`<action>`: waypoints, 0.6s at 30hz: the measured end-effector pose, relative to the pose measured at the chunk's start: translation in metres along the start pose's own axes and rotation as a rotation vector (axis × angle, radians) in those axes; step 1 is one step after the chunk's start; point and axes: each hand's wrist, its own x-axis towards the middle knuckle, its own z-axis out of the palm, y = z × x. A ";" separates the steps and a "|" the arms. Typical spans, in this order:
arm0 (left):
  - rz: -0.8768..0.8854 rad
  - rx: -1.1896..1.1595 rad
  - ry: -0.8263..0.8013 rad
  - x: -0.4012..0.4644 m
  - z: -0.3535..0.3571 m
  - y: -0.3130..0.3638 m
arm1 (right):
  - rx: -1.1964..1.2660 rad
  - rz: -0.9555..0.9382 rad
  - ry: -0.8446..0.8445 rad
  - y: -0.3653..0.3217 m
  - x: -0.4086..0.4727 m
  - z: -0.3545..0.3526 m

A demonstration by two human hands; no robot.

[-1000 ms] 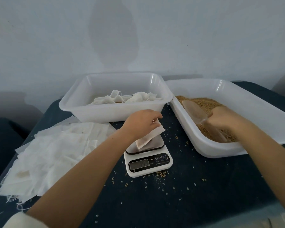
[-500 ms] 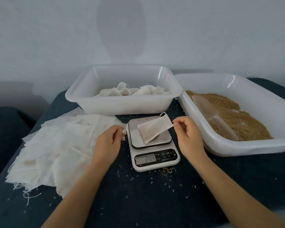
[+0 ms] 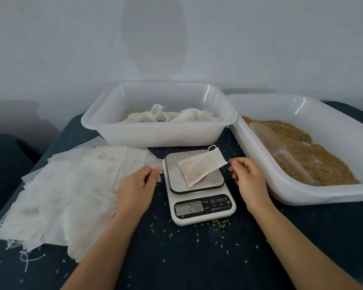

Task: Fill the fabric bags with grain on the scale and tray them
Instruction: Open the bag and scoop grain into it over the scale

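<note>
One filled bag (image 3: 201, 167) lying flat on scale (image 3: 201, 197) platform, mouth corner overhanging right edge, loop at far tip; prob. left free so readout shows true weight. Display approx 24.6. Left hand (image 3: 137, 186) just left of scale, fingers loosely curled, fingertips touching corner of empty-bag pile (image 3: 69, 191) — can't tell whether pinching or just resting. Right hand (image 3: 246, 177) just right of scale, fingers lightly curled, holding nothing, near bag's overhanging corner but apart from it. Finished-bag tray (image 3: 155, 135) directly beyond scale, short lift over near rim. Grain tray (image 3: 302, 193) to right, rim close beside right hand; scoop (image 3: 279, 151) resting in grain (image 3: 314, 158). Loose kernels scattered nearer on dark cloth. Room tight around scale; open space only near side.
</note>
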 end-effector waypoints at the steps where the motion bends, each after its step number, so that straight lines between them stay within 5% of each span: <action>1: 0.001 0.003 0.000 0.000 0.000 0.001 | -0.003 0.001 -0.001 0.000 0.000 0.000; 18: -0.016 0.056 0.005 -0.003 -0.001 0.005 | -0.221 -0.113 -0.182 -0.034 -0.003 0.000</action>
